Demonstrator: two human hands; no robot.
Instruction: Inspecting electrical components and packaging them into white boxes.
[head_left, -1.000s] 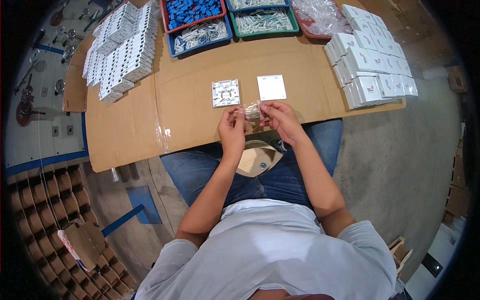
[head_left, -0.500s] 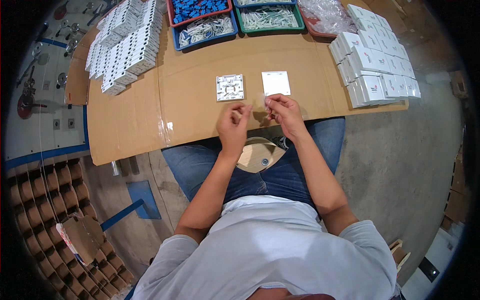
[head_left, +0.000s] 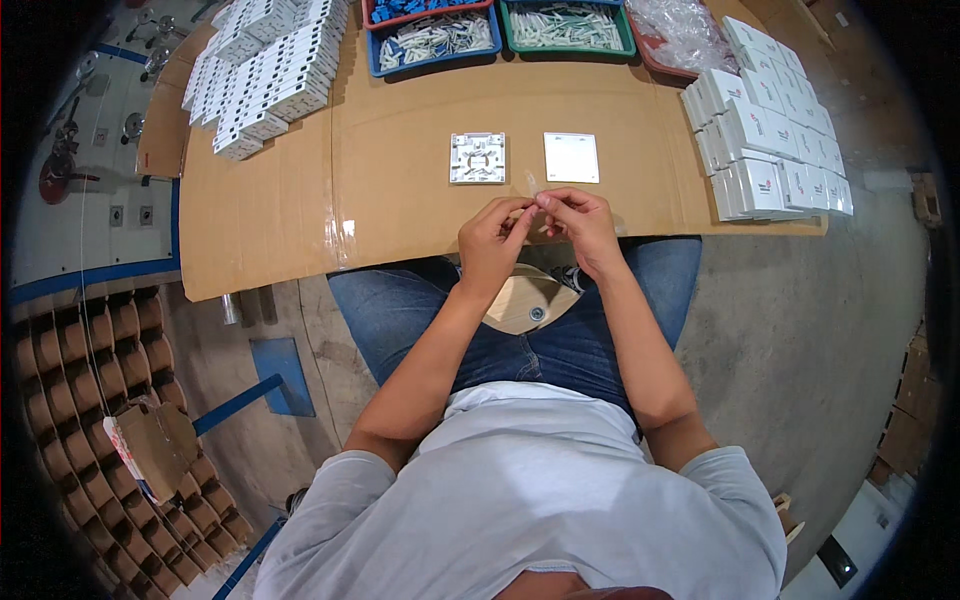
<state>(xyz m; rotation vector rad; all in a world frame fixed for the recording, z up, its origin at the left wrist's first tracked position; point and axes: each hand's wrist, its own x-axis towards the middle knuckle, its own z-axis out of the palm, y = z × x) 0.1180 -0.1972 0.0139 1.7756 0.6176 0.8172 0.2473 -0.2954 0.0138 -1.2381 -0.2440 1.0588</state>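
Observation:
Close to the table's near edge, my left hand (head_left: 490, 243) and my right hand (head_left: 588, 230) meet fingertip to fingertip. Both are closed in a pinch. From the right fingers a small clear plastic piece (head_left: 531, 182), perhaps a little bag, sticks up. The left fingertips press against the same spot, but what lies between them is too small to make out. Just beyond the left hand lies a white square plastic base (head_left: 477, 158) with clips and a round opening inside. To its right is a flat white square cover plate (head_left: 571, 158), beyond the right hand.
Cardboard (head_left: 400, 110) covers the table. Stacked white square units (head_left: 270, 70) stand far left; white boxes (head_left: 770, 140) are piled right. Along the far edge are a red tray (head_left: 425, 12) of blue parts, blue (head_left: 435, 70) and green (head_left: 570, 54) trays of small pale pieces, and crumpled clear plastic (head_left: 672, 30).
My left hand has moved right until its fingertips meet those of my right hand. The whole view has shifted slightly, while the base and cover keep their places on the table.

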